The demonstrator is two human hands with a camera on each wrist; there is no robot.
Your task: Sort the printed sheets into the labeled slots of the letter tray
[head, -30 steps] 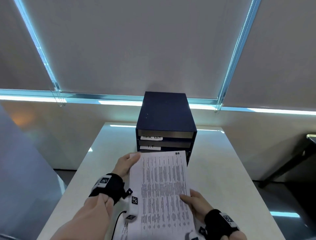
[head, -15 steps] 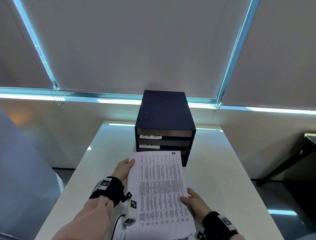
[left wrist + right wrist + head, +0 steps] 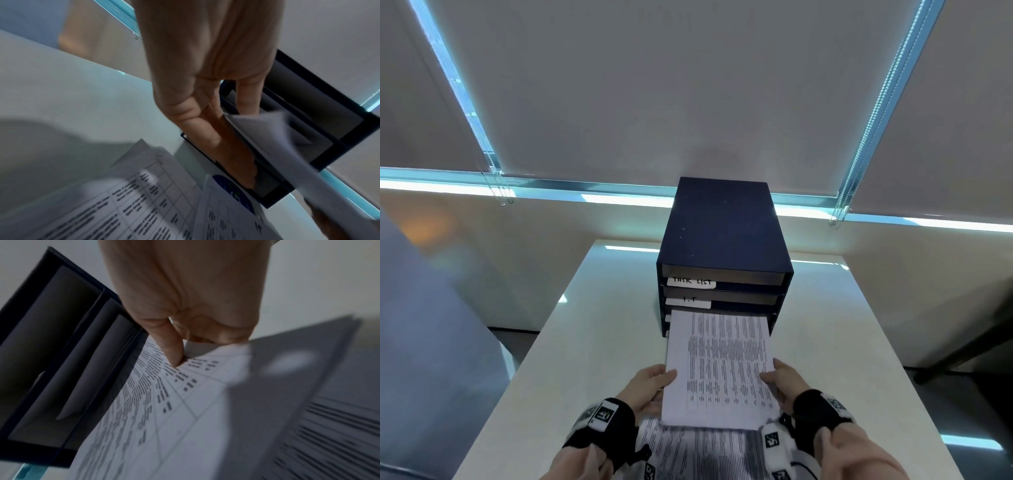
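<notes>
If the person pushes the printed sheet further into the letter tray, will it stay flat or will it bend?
The printed sheet is thin and will probably bend: in the left wrist view its edge already curls. The left hand and right hand grip opposite edges, which likely keeps it flat enough. It looks light, so it should slide into the letter tray easily.

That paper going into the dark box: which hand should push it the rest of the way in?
Probably the right hand. Its grip pinches the printed sheet at the edge, in line with the letter tray. The left hand holds the other edge and could steady it.
</notes>
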